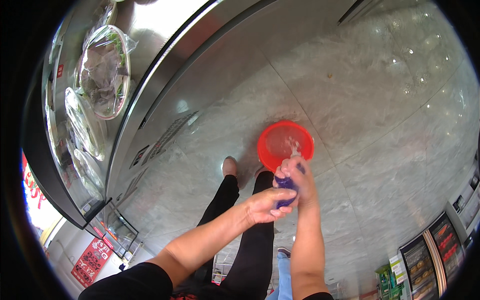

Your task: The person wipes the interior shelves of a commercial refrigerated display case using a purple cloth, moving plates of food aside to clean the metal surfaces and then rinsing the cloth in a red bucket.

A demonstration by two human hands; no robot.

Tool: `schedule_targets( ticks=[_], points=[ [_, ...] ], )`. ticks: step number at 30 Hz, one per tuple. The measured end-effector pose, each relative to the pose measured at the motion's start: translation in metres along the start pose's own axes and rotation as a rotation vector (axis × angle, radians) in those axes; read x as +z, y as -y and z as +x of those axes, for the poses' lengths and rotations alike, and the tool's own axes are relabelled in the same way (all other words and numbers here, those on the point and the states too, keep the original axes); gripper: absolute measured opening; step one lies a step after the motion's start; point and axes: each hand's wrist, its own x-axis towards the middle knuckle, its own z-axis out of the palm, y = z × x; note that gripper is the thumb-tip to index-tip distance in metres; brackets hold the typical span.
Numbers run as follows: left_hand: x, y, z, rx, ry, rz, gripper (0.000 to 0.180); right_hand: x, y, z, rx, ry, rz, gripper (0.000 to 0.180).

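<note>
Both of my hands grip a twisted purple cloth (286,184) over the near rim of a red bucket (261,150). My left hand (269,205) is wrapped round the lower end of the cloth. Higher up, my right hand (296,172) closes round the other end. Water (294,148) runs from the cloth into the bucket, which stands on the floor before my feet and has greyish water inside.
At the left stands a steel refrigerated counter (170,100) with film-wrapped plates (105,72) of food. The grey tiled floor (360,125) looks wet and shiny at the far right. Another person's blue-trousered leg (284,275) is close at my right. Display cases (422,265) line the lower right.
</note>
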Motion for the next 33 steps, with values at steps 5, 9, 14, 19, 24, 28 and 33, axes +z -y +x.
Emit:
schedule_targets(
  ticks=[5, 9, 14, 19, 24, 28, 33],
  points=[
    [-0.003, -0.021, 0.019, -0.017, -0.214, 0.365, 0.012, -0.004, 0.008, 0.015, 0.088, -0.192, -0.449, 0.013],
    [-0.008, -0.021, 0.031, 0.063, -0.449, 0.714, 0.014, -0.016, -0.011, 0.022, 0.041, -0.324, -0.769, 0.022],
    [-0.033, -0.007, 0.046, 0.311, -0.884, 1.378, 0.037, -0.013, -0.029, 0.029, -0.033, -0.518, -1.096, 0.031],
    [-0.016, 0.009, 0.037, 0.318, -1.039, 1.697, 0.036, -0.009, -0.039, 0.021, -0.104, -0.798, -1.147, 0.035],
    [0.006, 0.039, 0.012, 0.439, -1.056, 1.986, 0.028, 0.001, -0.036, 0.0, -0.068, -0.973, -1.284, 0.039],
    [0.019, 0.075, -0.018, 0.64, -1.036, 2.021, 0.025, 0.02, -0.04, -0.036, -0.188, -1.042, -1.194, 0.043],
    [0.068, 0.115, -0.066, 0.603, -0.871, 1.542, 0.042, 0.06, 0.002, -0.087, 0.157, -0.739, -0.888, 0.05]
  ],
)
